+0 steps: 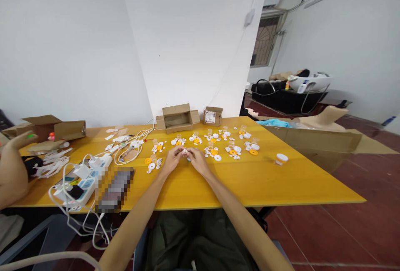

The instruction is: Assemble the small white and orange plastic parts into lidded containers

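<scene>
My left hand [173,158] and my right hand [197,160] meet above the table, fingertips pinched together. Between them is a small white piece with dark and reddish spots [184,151]; its exact kind is too small to make out. Around and beyond my hands lie several little groups of parts. Each has small spotted white pieces [208,151], a yellow disc [214,152], a white disc [218,158] and a clear plastic cup [231,144]. Left of my hands lies a similar group with a yellow disc [148,161] and a white ring [151,166].
A clear tub with a white lid [281,158] stands on the yellow table [300,183] at right. Open cardboard boxes [178,121] line the wall. At left are a power strip [90,183], white cables [117,154], a blurred-out phone [115,189] and another person's arm [14,166].
</scene>
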The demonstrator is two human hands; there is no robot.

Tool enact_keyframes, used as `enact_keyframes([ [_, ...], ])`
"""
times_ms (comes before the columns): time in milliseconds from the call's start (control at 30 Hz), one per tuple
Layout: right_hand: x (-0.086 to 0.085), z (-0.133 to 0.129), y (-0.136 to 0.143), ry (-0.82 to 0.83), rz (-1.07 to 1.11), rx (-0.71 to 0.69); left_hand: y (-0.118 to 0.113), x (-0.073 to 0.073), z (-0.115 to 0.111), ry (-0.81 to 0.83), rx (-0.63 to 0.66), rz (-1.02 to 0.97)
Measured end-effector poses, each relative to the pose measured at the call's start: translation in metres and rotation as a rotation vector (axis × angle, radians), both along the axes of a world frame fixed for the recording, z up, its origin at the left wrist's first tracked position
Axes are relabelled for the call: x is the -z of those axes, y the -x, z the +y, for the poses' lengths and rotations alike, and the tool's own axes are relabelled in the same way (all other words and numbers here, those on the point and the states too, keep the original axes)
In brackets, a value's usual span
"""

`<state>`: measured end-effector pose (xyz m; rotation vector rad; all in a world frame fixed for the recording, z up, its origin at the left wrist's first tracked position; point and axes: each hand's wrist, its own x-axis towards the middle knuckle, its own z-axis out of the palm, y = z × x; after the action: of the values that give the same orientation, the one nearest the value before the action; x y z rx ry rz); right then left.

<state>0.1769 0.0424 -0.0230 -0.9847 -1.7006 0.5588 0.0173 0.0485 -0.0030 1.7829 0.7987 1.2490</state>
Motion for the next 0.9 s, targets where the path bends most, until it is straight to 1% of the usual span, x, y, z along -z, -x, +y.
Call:
enact_keyframes([
  [133,-0.0009,-0.0010,-0.0002,-0.015,-0.004,-0.012,-0.0006,0.0005,0.0002,-0.024,0.004,-0.015],
  [367,-0.0008,-0.0007,-0.0001,-0.009,0.006,-0.017,-0.0014,-0.0001,0.0010,0.008,-0.018,-0.012],
  [567,0.0007,0.0003,-0.0005,-0.004,-0.003,-0.008,-0.0021,-0.0005,0.0010,0.003,-0.027,-0.023],
  [900,0.0014,0.0007,-0.0006,0.016,-0.018,0.008,-0.0001,0.0015,0.0034,-0.001,-0.056,0.014],
])
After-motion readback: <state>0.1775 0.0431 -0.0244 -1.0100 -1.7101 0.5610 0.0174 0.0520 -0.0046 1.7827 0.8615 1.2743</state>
